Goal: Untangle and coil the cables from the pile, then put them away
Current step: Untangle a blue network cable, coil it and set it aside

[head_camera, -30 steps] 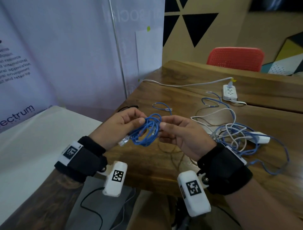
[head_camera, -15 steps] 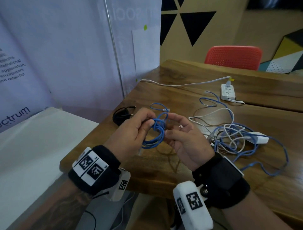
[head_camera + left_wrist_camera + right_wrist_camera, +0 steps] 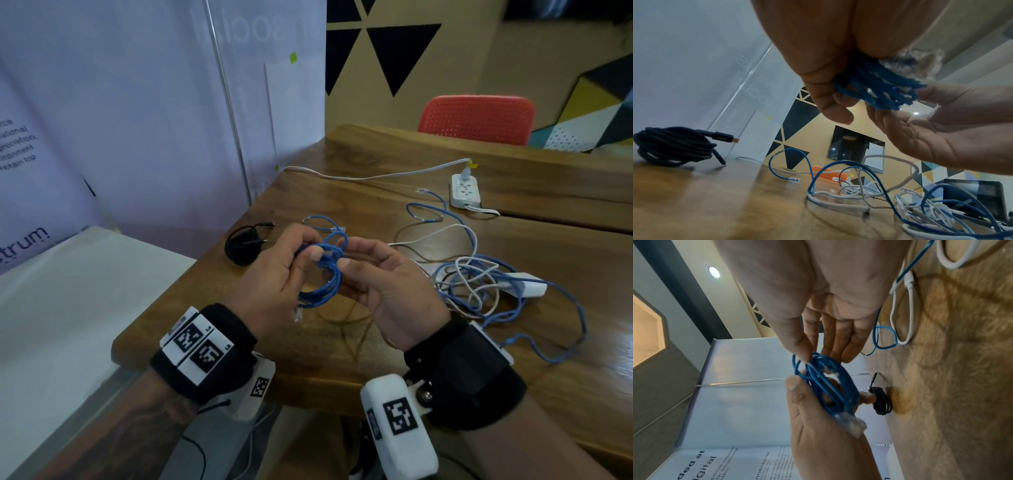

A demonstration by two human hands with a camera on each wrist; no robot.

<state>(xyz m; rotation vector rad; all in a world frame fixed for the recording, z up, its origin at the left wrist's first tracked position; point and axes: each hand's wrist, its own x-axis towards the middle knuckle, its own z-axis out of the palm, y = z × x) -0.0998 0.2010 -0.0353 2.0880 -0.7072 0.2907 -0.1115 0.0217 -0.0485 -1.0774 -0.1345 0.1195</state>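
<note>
A blue network cable coil (image 3: 323, 277) hangs between my hands above the wooden table (image 3: 342, 339). My left hand (image 3: 308, 248) grips the coil's upper part, thumb on top; a clear plug (image 3: 297, 313) sticks out below it. My right hand (image 3: 344, 254) pinches a strand at the top of the coil with thumb and forefinger. The right wrist view shows the coil (image 3: 828, 386) in the left hand (image 3: 813, 410), with the right thumb (image 3: 801, 352) on its loop. To the right lies the tangled pile of blue and white cables (image 3: 479, 284).
A coiled black cable (image 3: 245, 245) lies on the table at the left, near a clear partition (image 3: 226, 102). A short blue cable (image 3: 322, 222) lies beyond my hands. A white power strip (image 3: 464, 190) and a red chair (image 3: 476, 118) are farther back. A white adapter (image 3: 524, 289) sits in the pile.
The coil has turned from a wide loop between my hands to a narrower bundle hanging from the left hand. The right hand's fingers have moved to its top.
</note>
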